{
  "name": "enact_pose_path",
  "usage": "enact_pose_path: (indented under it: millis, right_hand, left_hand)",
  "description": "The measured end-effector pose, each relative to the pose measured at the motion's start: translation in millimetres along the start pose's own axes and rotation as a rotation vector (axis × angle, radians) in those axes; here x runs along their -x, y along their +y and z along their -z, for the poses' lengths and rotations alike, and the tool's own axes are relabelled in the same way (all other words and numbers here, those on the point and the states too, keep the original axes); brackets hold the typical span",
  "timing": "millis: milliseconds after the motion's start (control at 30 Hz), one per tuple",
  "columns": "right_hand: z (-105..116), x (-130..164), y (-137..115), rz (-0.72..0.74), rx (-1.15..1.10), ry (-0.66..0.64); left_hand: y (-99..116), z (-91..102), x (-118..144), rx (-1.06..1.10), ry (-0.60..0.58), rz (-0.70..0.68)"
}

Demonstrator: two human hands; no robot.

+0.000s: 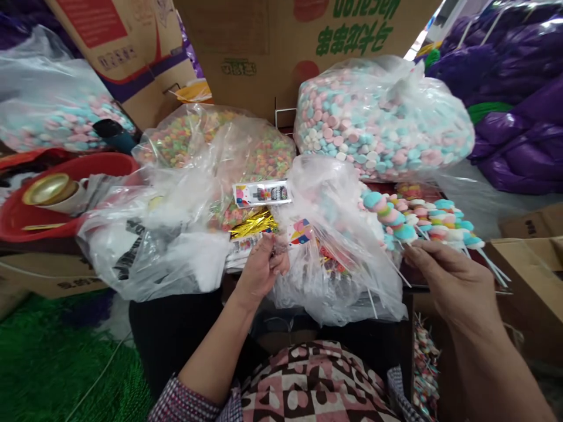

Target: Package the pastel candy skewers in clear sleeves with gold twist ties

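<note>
My left hand (263, 266) is closed in a pinch on a small clear wrapper (299, 232) with a colourful print. Just beyond it lie a bunch of gold twist ties (255, 223) and a stack of printed wrappers (240, 249). At the right, my right hand (457, 287) pinches the lower end of a marshmallow skewer (389, 215) in blue, pink and yellow; its fingertips hide part of the stick. More marshmallow skewers (442, 220) lie beside it, their white sticks pointing towards me. A printed packet (263, 193) rests above the gold ties.
Behind stand a big bag of pastel marshmallows (378, 123), a bag of orange-green gummies (197, 138) and a cardboard box (246, 53). A red basin (118, 164) with tape is at the left. Crumpled clear plastic (162, 234) covers the front; an open carton (528, 275) stands right.
</note>
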State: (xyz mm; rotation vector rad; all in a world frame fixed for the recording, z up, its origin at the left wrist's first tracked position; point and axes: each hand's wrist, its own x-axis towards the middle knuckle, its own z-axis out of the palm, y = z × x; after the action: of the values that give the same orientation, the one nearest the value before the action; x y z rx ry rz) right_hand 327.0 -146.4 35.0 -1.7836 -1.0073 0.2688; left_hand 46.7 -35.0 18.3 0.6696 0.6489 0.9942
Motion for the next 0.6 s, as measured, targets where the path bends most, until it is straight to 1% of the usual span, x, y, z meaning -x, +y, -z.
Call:
enact_pose_path:
  millis: [67, 100, 167, 300, 400, 500, 600]
  right_hand:
    - [2.1, 9.5, -7.4, -0.064, -0.136, -0.062]
    - [2.6, 13.0, -11.4, -0.081, -0.163, -0.085]
    - [2.9, 17.5, -19.1, -0.071, -0.134, -0.106]
    - [2.6, 19.0, -26.4, 0.050, -0.056, -0.147]
    - [2.7, 18.0, -22.6, 0.161, 0.014, -0.180]
    - [4.1, 17.3, -18.4, 0.276, 0.100, -0.187]
    - [7.1, 15.9, -20.7, 0.339, 0.139, -0.209]
  left_hand:
    - [-1.1, 1.4, 0.8, -0.015, -0.010, 0.008]
    - [-1.3, 1.6, 1.4, -0.023, -0.011, 0.013]
    - [-1.3, 1.0, 2.6, -0.041, -0.010, 0.020]
    - [-2.0, -0.8, 4.2, -0.088, -0.011, 0.014]
    - [-4.2, -0.3, 4.2, -0.115, -0.018, 0.000]
    - [-5.6, 1.2, 3.6, -0.125, -0.019, -0.008]
    - [-3.7, 4.7, 2.8, -0.180, -0.021, -0.021]
